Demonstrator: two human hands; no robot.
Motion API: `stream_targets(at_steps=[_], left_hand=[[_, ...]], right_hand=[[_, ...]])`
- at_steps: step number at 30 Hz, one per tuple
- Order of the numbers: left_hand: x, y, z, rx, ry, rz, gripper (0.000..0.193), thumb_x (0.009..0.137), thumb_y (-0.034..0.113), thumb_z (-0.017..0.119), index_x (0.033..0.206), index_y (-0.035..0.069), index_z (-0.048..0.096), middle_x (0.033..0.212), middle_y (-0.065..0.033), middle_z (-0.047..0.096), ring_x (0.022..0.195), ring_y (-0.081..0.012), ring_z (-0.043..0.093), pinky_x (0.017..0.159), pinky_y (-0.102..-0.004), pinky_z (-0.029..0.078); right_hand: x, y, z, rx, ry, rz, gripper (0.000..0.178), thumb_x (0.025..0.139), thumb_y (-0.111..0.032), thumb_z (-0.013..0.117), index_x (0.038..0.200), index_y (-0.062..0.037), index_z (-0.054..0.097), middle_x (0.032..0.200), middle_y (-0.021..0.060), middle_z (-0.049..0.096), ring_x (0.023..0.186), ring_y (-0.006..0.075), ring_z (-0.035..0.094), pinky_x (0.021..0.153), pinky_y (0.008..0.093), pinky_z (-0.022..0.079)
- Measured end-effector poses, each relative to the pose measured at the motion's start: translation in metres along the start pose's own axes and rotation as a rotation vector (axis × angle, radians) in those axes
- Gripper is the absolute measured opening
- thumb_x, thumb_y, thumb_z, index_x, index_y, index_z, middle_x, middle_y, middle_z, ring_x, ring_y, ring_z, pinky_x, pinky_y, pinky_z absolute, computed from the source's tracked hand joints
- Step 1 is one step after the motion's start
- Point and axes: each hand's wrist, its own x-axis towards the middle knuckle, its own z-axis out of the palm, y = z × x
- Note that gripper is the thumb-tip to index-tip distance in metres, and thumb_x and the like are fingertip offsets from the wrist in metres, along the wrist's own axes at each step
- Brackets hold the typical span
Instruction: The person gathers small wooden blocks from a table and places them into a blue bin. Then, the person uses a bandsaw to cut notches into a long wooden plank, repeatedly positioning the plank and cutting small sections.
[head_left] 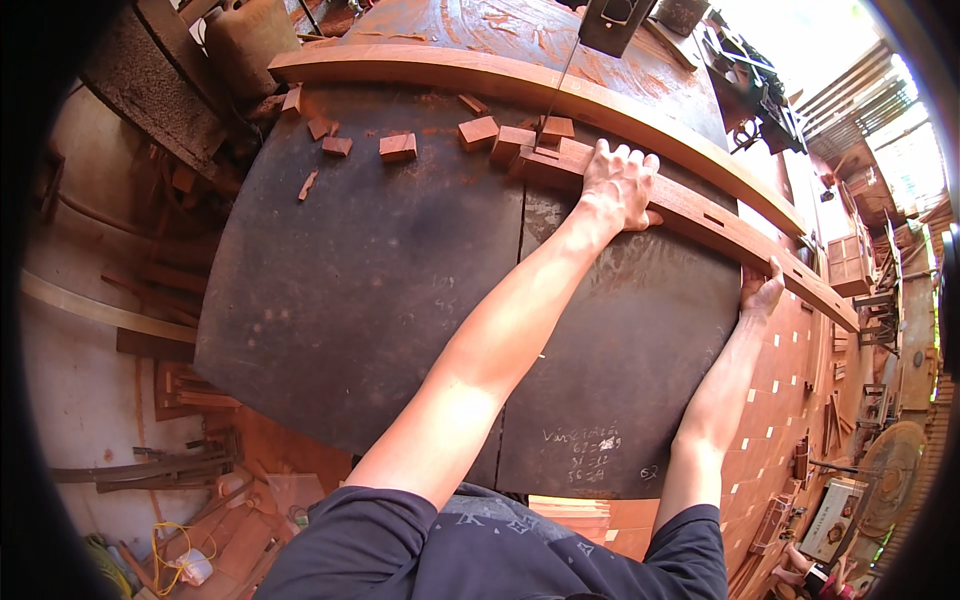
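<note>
A long reddish wooden beam [690, 212] with mortise slots cut in it lies across the dark metal saw table [380, 260], its right end reaching past the table's edge. Its left end is at a thin upright bandsaw blade [560, 88]. My left hand [620, 187] is closed over the beam near that end, fingers across the top and thumb on the near side. Further right, beyond the table edge, my right hand [762, 292] grips the beam from its near side and below. Small cut wood blocks [398, 148] lie left of the blade.
A longer wooden rail [430, 60] runs along the beam's far side. Above the blade hangs a dark saw guide [612, 25]. Sawdust covers the far tabletop. At right are stacked wood and a round fan [893, 465]; another person [822, 582] is at lower right.
</note>
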Motion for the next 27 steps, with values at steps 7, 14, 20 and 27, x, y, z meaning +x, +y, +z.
stream_targets(at_steps=[7,14,20,27], left_hand=[[0.007,-0.001,-0.003,0.016,0.030,0.025,0.093,0.081,0.070,0.080,0.144,0.006,0.057,0.130,-0.0121,0.070,0.125,-0.0278,0.065,0.111,-0.0514,0.043],[0.009,-0.006,0.002,0.027,0.070,0.026,0.090,0.080,0.070,0.081,0.140,0.006,0.059,0.128,-0.0118,0.071,0.124,-0.0270,0.066,0.108,-0.0503,0.045],[0.012,-0.005,0.001,0.016,0.069,0.030,0.086,0.080,0.070,0.081,0.134,0.007,0.061,0.128,-0.0116,0.071,0.124,-0.0272,0.066,0.109,-0.0508,0.045],[0.014,-0.007,0.001,0.029,0.068,0.032,0.087,0.080,0.068,0.081,0.137,0.007,0.059,0.130,-0.0119,0.070,0.126,-0.0279,0.065,0.111,-0.0515,0.044]], right_hand=[[0.013,-0.001,-0.008,-0.001,-0.049,-0.038,0.068,0.100,-0.013,0.060,0.163,-0.0157,0.036,0.152,0.0221,0.055,0.131,0.0412,0.063,0.105,0.0578,0.060],[0.007,0.003,0.002,0.016,-0.013,-0.013,0.065,0.101,-0.013,0.061,0.162,-0.0122,0.038,0.153,0.0220,0.054,0.134,0.0406,0.061,0.107,0.0576,0.058],[0.007,0.005,0.003,0.004,-0.013,-0.035,0.046,0.105,-0.019,0.059,0.142,0.0056,0.051,0.135,0.0226,0.063,0.125,0.0362,0.065,0.110,0.0511,0.057],[0.004,0.009,0.003,-0.010,-0.012,-0.033,0.044,0.103,-0.020,0.060,0.141,0.0018,0.054,0.134,0.0197,0.064,0.124,0.0343,0.065,0.108,0.0518,0.057]])
